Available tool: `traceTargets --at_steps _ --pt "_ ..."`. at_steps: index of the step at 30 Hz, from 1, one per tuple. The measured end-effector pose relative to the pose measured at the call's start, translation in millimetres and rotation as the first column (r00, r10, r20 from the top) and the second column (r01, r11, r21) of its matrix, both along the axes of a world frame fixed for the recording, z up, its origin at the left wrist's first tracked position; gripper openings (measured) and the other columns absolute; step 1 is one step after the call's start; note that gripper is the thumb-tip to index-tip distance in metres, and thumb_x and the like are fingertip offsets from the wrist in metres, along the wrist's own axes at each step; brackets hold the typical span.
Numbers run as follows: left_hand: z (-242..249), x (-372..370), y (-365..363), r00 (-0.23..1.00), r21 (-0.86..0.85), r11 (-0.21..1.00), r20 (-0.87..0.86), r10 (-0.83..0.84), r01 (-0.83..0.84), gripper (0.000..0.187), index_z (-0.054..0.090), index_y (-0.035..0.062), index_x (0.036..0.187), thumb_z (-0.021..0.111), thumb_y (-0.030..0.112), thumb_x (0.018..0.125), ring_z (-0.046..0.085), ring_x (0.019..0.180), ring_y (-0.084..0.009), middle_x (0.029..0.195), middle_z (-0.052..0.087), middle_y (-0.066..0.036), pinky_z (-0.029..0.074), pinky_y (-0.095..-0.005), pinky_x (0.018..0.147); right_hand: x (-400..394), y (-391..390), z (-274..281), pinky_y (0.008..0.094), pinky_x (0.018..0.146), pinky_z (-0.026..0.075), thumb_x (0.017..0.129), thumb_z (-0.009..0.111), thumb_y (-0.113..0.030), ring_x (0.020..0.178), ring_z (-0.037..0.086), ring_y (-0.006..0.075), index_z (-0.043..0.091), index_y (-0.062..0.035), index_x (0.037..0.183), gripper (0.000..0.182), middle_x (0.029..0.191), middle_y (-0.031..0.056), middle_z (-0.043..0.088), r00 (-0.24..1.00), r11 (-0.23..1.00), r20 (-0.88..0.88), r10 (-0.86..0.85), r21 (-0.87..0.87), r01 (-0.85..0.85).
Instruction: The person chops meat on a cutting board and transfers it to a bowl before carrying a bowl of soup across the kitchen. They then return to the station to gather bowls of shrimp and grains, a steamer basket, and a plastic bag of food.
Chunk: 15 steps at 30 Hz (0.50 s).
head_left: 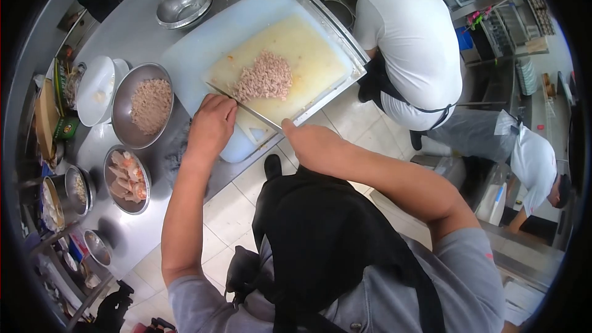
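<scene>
Many pale-pink pieces of chopped meat (265, 77) form a loose, grainy heap at eleven o'clock, on a yellowed cutting board (314, 55). The right hand (311, 145) wraps the handle end of a metal knife (262, 118); the left hand (213, 120) curls at its blade, grip unclear. At nine o'clock, a round steel bowl (122, 114) holds similar pieces.

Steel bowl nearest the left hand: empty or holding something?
Holding something: chopped pinkish food covers part of the inside of the steel bowl, with bare metal showing beside it.

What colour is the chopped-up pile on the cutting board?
The chopped pile is pale pink; it shows best in the head view.
</scene>
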<state>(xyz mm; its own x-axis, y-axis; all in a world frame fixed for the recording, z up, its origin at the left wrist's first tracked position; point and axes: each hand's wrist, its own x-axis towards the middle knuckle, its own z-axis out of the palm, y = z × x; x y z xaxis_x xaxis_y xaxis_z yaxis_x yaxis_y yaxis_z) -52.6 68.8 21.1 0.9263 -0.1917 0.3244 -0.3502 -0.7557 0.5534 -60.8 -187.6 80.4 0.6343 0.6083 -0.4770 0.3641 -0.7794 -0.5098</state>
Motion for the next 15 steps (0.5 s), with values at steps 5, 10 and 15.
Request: traceTargets --at_steps 5,10,15 --pt "-1.2 -4.3 -1.3 0.999 -0.007 0.999 0.026 0.039 -0.039 0.006 0.066 0.0016 0.091 0.068 0.002 0.085 0.063 0.095 -0.0343 0.093 0.067 -0.013 0.054 -0.0445 0.082 -10.3 -9.0 9.8 0.0564 0.075 0.051 0.086 0.052 0.003 0.085 0.065 0.0499 0.045 0.0091 0.120 0.035 0.084 0.0312 0.065 0.999 0.999 0.013 -0.037 -0.026 0.037" --pt "-4.5 0.6 -0.6 0.999 -0.011 0.998 0.001 0.054 -0.054 0.005 0.065 0.0011 0.091 0.067 0.002 0.086 0.064 0.094 -0.0346 0.091 0.068 -0.014 0.053 -0.0445 0.083 -11.9 -14.5 22.1 0.0564 0.075 0.051 0.087 0.052 0.002 0.084 0.065 0.0501 0.045 0.0093 0.119 0.033 0.084 0.0314 0.065 1.000 0.999 0.001 0.029 -0.018 -0.029" --pt "-6.5 1.1 -5.0 0.998 -0.022 0.999 0.030 0.050 -0.050 0.004 0.065 0.0005 0.090 0.067 0.002 0.087 0.064 0.094 -0.0355 0.091 0.068 -0.015 0.053 -0.0445 0.082 0.5 1.8 1.4 0.0564 0.076 0.051 0.087 0.051 0.003 0.085 0.066 0.0499 0.044 0.0093 0.121 0.035 0.084 0.0320 0.065 1.000 1.000 0.001 -0.002 -0.015 0.002"
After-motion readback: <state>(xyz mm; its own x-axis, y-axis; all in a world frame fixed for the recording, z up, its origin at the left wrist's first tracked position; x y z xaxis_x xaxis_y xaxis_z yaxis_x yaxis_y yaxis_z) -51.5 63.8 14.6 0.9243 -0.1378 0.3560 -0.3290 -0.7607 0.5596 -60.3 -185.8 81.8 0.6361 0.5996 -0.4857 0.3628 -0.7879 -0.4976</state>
